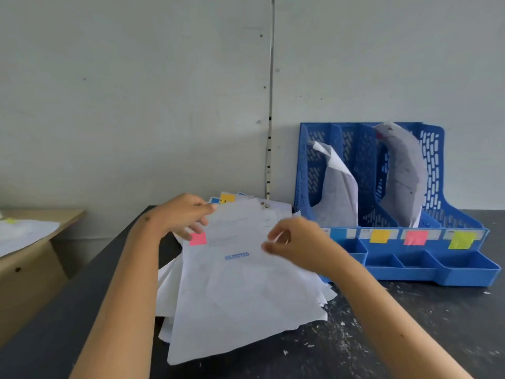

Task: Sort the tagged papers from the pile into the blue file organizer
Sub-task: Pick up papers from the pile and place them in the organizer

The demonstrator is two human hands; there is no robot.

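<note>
Starting at the far left, a wooden table (32, 242) holds a few loose sheets, set apart from the dark speckled table (382, 337) I work at. My left hand (183, 214) curls over the top left corner of the top sheet (240, 291), fingers bent round its edge just above a pink tag (198, 238). That sheet carries a blue "REJECTED" stamp (237, 256) and lies on the pile of papers (169, 296), where a yellow tag (227, 198) and a blue one peek out behind. My right hand (297, 244) pinches the sheet's right edge, fingers curled in. Further right, against the wall, stands the blue file organizer (426, 269), touching the pile. Two of its upright slots hold slumped papers, and its front rail shows blue, orange, pink and yellow-green labels.
</note>
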